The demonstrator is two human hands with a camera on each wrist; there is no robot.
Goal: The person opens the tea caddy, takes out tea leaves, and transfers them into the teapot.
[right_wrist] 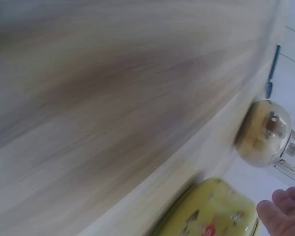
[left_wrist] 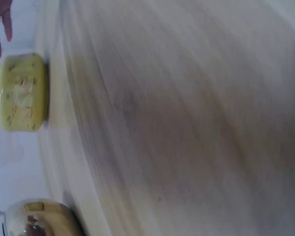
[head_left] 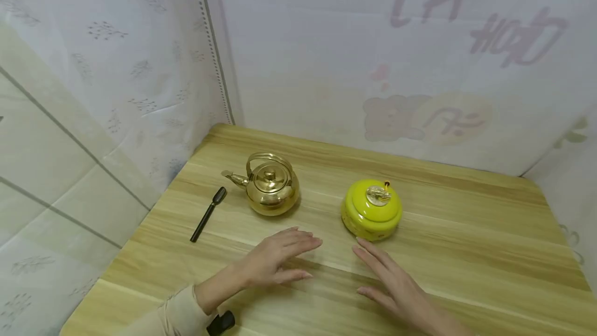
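Hovering over the table (head_left: 466, 253), both our hands hold nothing, fingers straight and thumbs apart: the right hand (head_left: 396, 284) on the near side of the yellow jar (head_left: 370, 214), fingertips seemingly just short of it, the left hand (head_left: 275, 257) to the jar's left and nearer to us. The jar stands upright and lidded, a gold ornament (head_left: 378, 196) on top. Left of the jar, well apart, stands a brass teapot (head_left: 272, 201), spout pointing away from it; farthest left of the jar lies a black scoop (head_left: 207, 217). We judge this a reaching step, with nothing gripped yet. Next, we think, the right hand must curve around the jar's smooth side, the left steadying it opposite.
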